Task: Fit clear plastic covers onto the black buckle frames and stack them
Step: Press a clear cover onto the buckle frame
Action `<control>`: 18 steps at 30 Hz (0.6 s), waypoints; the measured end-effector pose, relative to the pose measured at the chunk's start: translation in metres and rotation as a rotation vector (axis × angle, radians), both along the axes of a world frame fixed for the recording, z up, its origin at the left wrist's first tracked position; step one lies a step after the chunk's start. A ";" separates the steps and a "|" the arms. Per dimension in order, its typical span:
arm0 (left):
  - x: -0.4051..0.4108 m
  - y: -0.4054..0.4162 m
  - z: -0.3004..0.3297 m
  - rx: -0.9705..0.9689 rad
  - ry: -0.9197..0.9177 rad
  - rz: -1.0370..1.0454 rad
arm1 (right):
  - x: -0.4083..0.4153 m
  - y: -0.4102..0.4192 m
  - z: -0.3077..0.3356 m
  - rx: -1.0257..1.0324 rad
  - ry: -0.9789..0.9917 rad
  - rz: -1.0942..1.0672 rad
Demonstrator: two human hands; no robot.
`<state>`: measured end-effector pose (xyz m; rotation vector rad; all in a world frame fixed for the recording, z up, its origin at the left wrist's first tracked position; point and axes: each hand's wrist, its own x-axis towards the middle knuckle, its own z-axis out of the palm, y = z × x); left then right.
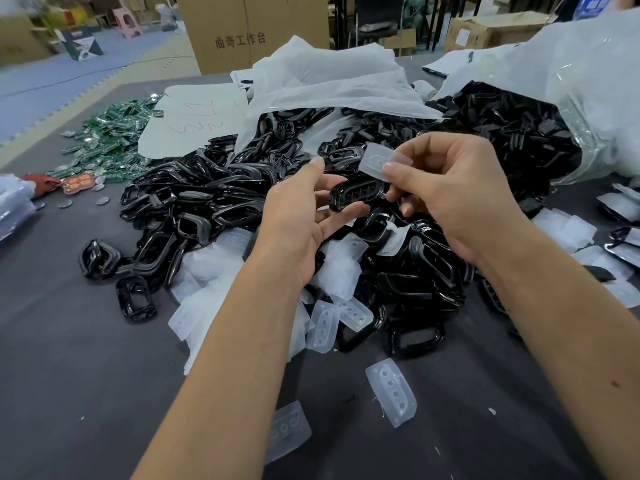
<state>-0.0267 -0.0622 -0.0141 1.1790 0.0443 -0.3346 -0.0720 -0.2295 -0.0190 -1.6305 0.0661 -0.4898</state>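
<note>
Head view looks down on two bare forearms reaching over a dark grey tabletop (69, 341). Left hand (298, 216) is palm-up, its fingers only loosely bent, with a black buckle frame (356, 194) cradled between the raised thumb and the fingertips. Right hand (450, 188) pinches a clear plastic cover (377, 162) between thumb and forefinger, holding it just above the frame's upper edge; whether cover and frame actually touch is hard to tell from this angle. The right hand's lower fingers curl near the frame's right end.

Beneath both hands lies a large heap of black frames (214, 195), spilling from an opened white bag (329, 81). A second clear bag (588, 98) at the right holds more black parts. Loose clear covers (391, 391) lie scattered on the tabletop near the forearms and among the heap. Green circuit boards (110, 140) are piled at the far left.
</note>
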 end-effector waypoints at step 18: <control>-0.001 -0.005 -0.004 0.080 -0.106 -0.003 | 0.003 0.008 -0.005 0.070 0.082 -0.115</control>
